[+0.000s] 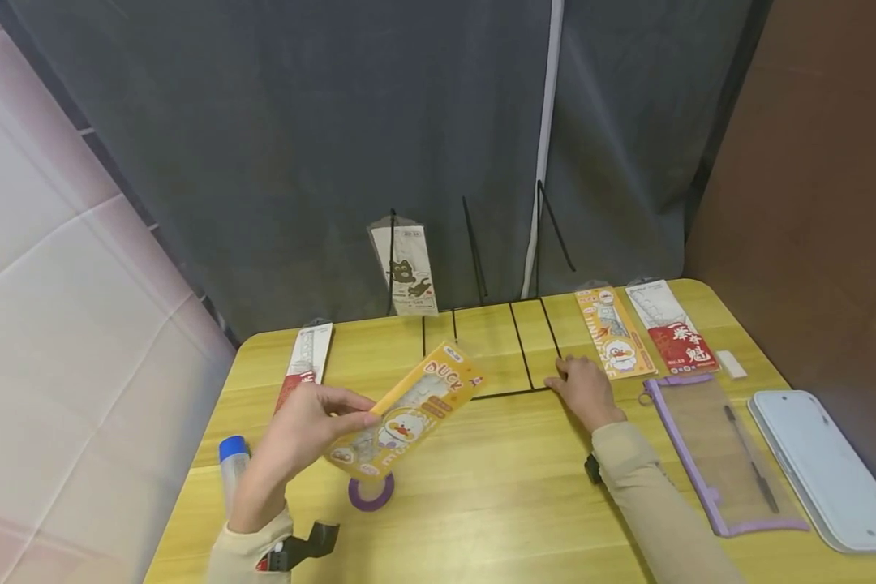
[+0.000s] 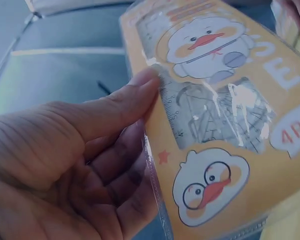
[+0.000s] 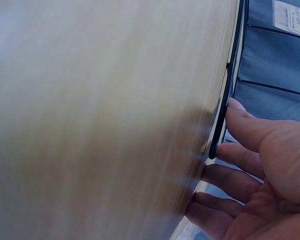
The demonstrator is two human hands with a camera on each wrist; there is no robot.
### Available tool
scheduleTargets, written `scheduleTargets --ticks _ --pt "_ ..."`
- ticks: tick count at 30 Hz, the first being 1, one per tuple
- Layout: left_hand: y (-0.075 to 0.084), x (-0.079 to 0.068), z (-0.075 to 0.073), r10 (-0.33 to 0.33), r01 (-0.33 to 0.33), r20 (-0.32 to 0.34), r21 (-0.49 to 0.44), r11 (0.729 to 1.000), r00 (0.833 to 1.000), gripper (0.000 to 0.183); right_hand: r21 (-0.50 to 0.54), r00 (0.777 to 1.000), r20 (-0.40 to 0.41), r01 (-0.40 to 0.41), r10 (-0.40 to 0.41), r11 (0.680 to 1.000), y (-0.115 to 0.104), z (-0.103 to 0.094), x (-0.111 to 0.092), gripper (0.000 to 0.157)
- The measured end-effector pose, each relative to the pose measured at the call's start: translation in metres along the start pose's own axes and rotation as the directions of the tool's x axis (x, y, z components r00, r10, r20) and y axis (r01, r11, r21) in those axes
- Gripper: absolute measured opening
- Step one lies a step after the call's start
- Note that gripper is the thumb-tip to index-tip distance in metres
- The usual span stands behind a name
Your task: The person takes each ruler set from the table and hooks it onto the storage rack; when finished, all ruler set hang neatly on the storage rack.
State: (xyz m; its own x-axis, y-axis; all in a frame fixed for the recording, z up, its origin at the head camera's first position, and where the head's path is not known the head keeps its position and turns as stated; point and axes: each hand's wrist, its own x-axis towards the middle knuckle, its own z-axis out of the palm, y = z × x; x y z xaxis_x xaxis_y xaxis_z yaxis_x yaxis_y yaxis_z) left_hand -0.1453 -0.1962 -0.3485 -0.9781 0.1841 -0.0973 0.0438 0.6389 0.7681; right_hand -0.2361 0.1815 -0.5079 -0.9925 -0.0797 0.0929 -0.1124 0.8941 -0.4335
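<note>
My left hand (image 1: 308,434) pinches the edge of a yellow duck-print ruler set (image 1: 412,410) in a clear sleeve, held tilted above the table. Its thumb lies over the front in the left wrist view, where clear rulers show through the window of the pack (image 2: 215,112). At the front right corner of a black wire display rack (image 1: 521,349), my right hand (image 1: 587,393) grips the frame. In the right wrist view the thumb and index finger are at the end of the black bar (image 3: 221,122). A cat-print pack (image 1: 412,276) hangs on the rack's left hook.
Right of the rack lie an orange ruler pack (image 1: 615,332), a red-and-white pack (image 1: 674,328), an eraser (image 1: 732,364), a purple-edged pouch (image 1: 715,454) and a pale blue case (image 1: 828,470). Leftward are another red-and-white pack (image 1: 310,353), a blue-capped bottle (image 1: 234,458) and purple tape (image 1: 371,504).
</note>
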Motion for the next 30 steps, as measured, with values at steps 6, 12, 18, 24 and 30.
scheduleTargets --ticks 6,12,18,24,30 --pt "0.012 0.009 0.017 0.020 -0.022 -0.041 -0.065 0.998 0.999 0.016 0.003 1.000 0.006 -0.001 0.001 1.000 0.001 0.002 0.000 0.051" --pt "0.017 0.021 0.029 0.011 -0.022 -0.093 -0.123 0.992 0.996 0.016 0.007 1.000 0.008 -0.009 0.009 1.000 0.001 0.002 0.000 0.052" --pt "0.024 0.029 0.035 0.025 -0.038 -0.105 -0.129 0.991 0.994 0.013 0.011 1.000 -0.006 0.000 0.000 1.000 0.001 0.001 0.000 0.051" --pt "0.024 0.037 0.039 0.004 -0.019 -0.104 -0.148 0.989 0.995 0.013 0.008 1.000 0.006 -0.011 0.011 1.000 0.001 0.000 0.001 0.052" --pt "0.019 0.064 0.047 -0.009 -0.017 -0.143 -0.177 0.984 0.990 0.015 0.013 1.000 0.003 -0.017 0.017 1.000 0.001 0.000 0.000 0.052"
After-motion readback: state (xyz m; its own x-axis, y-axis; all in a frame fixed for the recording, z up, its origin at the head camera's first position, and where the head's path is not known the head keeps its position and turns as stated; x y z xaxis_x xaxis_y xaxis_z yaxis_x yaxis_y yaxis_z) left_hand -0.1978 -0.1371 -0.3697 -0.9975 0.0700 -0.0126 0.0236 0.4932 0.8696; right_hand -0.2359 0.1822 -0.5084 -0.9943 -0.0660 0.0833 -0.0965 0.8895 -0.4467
